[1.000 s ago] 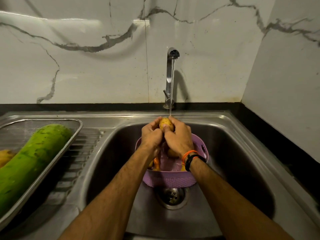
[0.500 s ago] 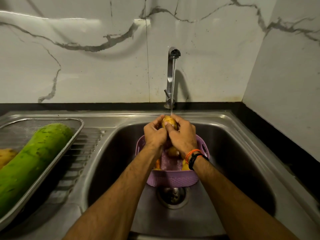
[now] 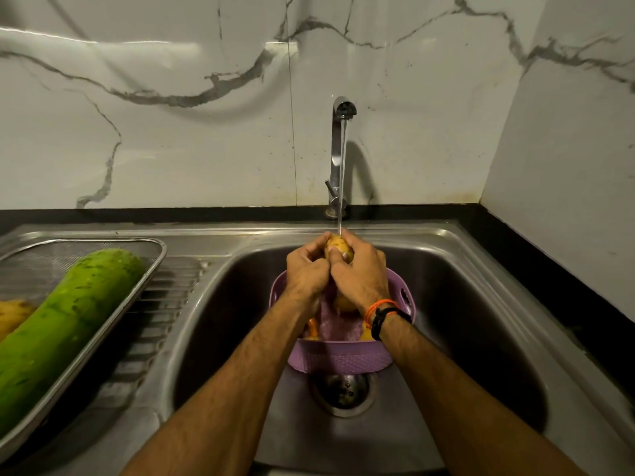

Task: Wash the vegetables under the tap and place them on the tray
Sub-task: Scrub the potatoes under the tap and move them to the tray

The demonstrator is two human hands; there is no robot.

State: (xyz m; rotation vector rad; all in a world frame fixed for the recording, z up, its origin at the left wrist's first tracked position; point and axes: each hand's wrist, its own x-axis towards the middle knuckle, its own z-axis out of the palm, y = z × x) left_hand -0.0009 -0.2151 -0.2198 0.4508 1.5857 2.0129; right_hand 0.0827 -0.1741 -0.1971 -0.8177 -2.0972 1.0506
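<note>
Both hands hold a yellow-brown potato (image 3: 340,250) under the thin stream from the steel tap (image 3: 338,152). My left hand (image 3: 305,269) grips its left side and my right hand (image 3: 360,274) wraps its right side, thumb across the front. Below them a purple plastic basket (image 3: 340,360) stands in the sink (image 3: 481,304), with another potato (image 3: 343,304) and orange pieces partly hidden by my wrists. On the left drainboard a steel mesh tray (image 3: 151,266) carries a long green gourd (image 3: 65,324) and a yellow vegetable (image 3: 13,314).
The drain (image 3: 343,389) lies just in front of the basket. A ribbed drainboard (image 3: 165,304) runs between tray and basin. Marble walls close off the back and right, with a black counter strip (image 3: 549,286) along the right.
My hands and the potato have shifted slightly up and toward the stream, turning the potato a little. The basket and tray have not moved.
</note>
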